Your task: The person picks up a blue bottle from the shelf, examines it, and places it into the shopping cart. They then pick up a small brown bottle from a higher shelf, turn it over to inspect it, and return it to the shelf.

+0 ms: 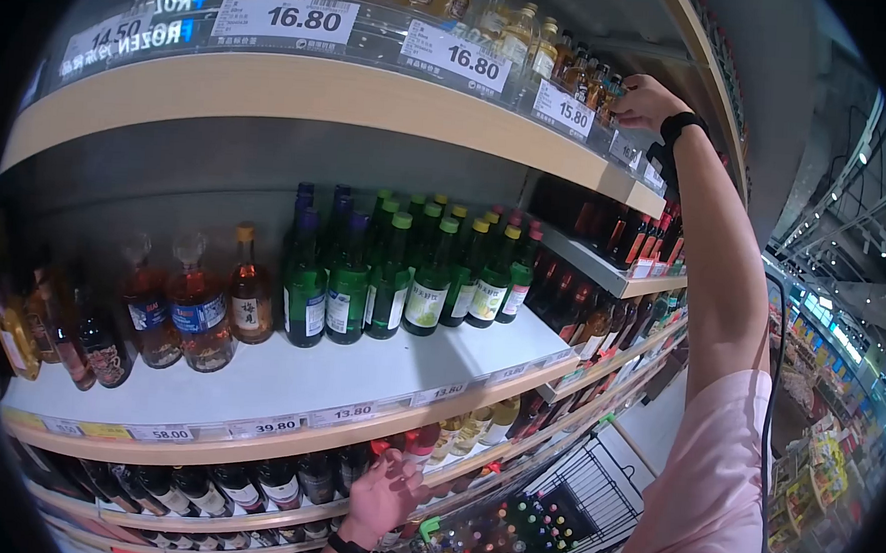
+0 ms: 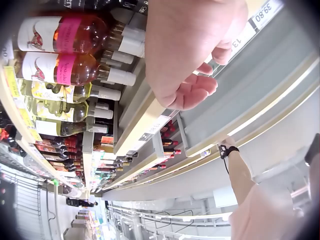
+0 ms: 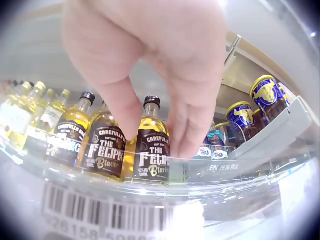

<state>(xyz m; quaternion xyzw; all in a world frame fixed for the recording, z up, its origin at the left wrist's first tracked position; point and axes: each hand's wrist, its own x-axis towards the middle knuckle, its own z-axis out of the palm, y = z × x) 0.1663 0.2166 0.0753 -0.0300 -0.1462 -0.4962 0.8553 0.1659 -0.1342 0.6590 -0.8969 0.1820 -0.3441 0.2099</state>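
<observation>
On the upper shelf (image 1: pixel 303 87), my right hand (image 1: pixel 647 104) pinches a small liquor bottle (image 3: pixel 154 150) between thumb and fingers. The bottle is upright behind the clear shelf lip, with amber liquid, a dark cap and a black label reading "The Felipe Black". A matching mini bottle (image 3: pixel 103 150) stands just left of it. Lower down, my left hand (image 1: pixel 386 499) is by the front edge of the middle shelf (image 1: pixel 241 396), its fingers loosely bent and holding nothing. Pink-labelled wine bottles (image 2: pixel 70 67) stand close to it on the shelf below.
Green glass bottles (image 1: pixel 393 274) and several amber bottles (image 1: pixel 198 309) stand on the middle shelf. A wire shopping cart (image 1: pixel 608 475) loaded with small bottles is at the lower right. Blue-labelled jars (image 3: pixel 241 120) with yellow lids stand right of my right hand.
</observation>
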